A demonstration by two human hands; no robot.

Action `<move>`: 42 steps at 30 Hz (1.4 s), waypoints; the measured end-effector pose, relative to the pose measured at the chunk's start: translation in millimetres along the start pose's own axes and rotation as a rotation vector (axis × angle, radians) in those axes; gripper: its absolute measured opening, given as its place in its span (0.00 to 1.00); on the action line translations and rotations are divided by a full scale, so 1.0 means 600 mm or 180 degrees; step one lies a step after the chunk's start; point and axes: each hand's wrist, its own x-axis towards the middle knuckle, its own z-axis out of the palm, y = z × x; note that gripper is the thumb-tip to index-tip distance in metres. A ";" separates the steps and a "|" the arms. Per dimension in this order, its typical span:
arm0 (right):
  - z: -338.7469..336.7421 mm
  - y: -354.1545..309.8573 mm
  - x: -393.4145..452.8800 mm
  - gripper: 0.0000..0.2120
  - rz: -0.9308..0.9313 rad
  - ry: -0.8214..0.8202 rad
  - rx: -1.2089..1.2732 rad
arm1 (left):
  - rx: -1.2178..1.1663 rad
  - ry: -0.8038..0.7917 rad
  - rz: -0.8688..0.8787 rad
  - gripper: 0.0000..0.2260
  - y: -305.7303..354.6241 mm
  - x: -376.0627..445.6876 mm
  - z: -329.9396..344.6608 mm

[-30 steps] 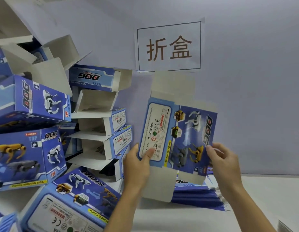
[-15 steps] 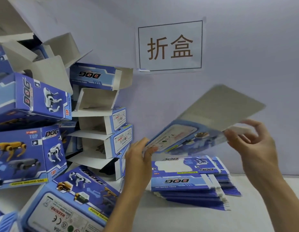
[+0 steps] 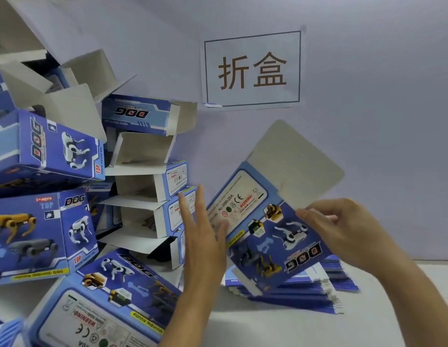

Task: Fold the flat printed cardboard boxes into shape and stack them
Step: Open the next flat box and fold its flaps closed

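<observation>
Right hand [image 3: 343,229] pinches the flat blue printed cardboard box blank [image 3: 273,221] at its right edge, near the grey flap; that pinch carries it, tilted in the air. Left hand [image 3: 205,236] is opposite that grip, fingers straight and spread, holding nothing, likely set to push the blank into shape. Stack of flat blue blanks [image 3: 318,289] sits below the grip on the white tabletop [image 3: 280,329]; folded blue boxes [image 3: 50,229] are piled far left.

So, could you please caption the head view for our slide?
Right hand holds a flat printed box, left hand open beside it, folded boxes piled left.
</observation>
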 end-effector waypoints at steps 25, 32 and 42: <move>0.166 -0.021 -0.001 0.09 -0.0547 0.0207 0.0165 | -0.1036 -0.0798 -0.0905 0.26 0.038 -0.024 0.018; 0.154 -0.012 0.000 0.14 -0.0048 0.0388 -0.0087 | -0.0915 -0.0097 -0.0829 0.38 0.048 -0.008 -0.001; 0.195 -0.016 -0.013 0.21 -0.0128 -0.0337 -0.0977 | -0.0730 0.0079 -0.1003 0.06 0.023 -0.008 -0.006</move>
